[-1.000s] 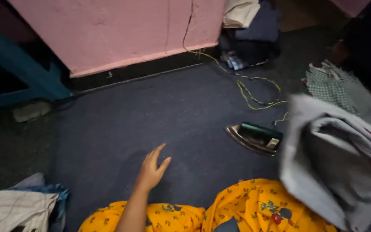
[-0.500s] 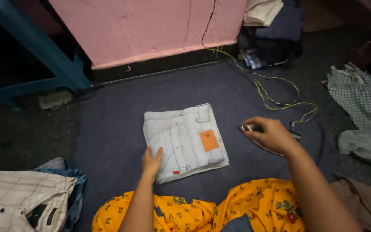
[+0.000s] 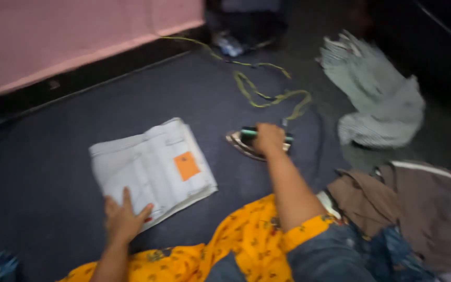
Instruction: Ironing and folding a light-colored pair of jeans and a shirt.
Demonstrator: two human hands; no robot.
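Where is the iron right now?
The iron sits on the dark mat, right of the folded pale jeans, under the right hand gripping its handle.

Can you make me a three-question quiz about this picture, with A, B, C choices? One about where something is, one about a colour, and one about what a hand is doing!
1. Where is the folded pale jeans lying?
A. On the dark blue mat
B. On a chair
C. In a basket

2. What colour is the square patch on the jeans?
A. Green
B. Orange
C. Purple

3. What is the right hand doing?
A. Resting flat on the jeans
B. Gripping the handle of the iron
C. Pulling the yellow cord

Answers:
1. A, the jeans lie flat on the dark blue mat on the floor.
2. B, the patch is bright orange.
3. B, its fingers close over the iron, while the left hand presses on the jeans' near corner.
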